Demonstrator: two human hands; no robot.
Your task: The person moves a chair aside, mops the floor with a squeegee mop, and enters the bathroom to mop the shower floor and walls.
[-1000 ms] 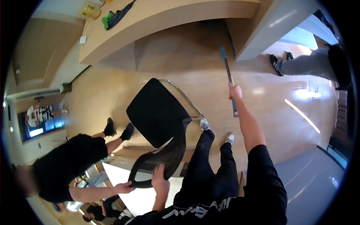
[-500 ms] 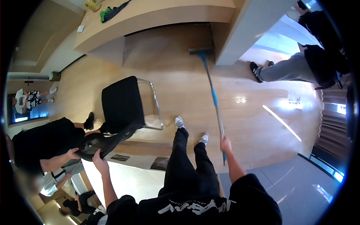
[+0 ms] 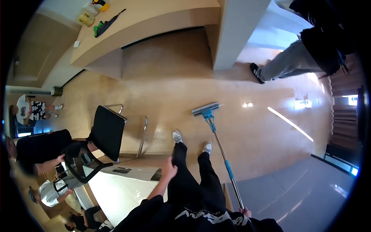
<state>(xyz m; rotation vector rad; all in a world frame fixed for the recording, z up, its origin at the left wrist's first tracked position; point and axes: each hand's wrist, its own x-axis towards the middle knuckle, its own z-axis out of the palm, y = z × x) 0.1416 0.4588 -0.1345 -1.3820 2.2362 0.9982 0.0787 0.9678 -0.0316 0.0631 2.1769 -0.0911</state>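
My right hand (image 3: 245,212) is closed on the handle of a mop (image 3: 228,170), low in the view near my body. The mop's blue and grey head (image 3: 205,110) rests on the wooden floor in front of my feet. Above my thigh, my left hand (image 3: 168,171) is empty, its fingers loosely bent and apart from the chair. To the left, a black chair (image 3: 109,132) with a mesh back and metal legs is tilted, and another person's hand (image 3: 61,158) holds its backrest.
A white-topped table (image 3: 119,195) stands at the lower left. Across the top runs a curved wooden counter (image 3: 154,24) with a green and dark cloth (image 3: 104,28) and bottles. A person in grey trousers (image 3: 286,61) stands at the upper right; others are at the left.
My left hand has let go of the chair's backrest and moved right. The other person has drawn the chair further left. The mop's head has come closer to my feet, and my right hand is lower.
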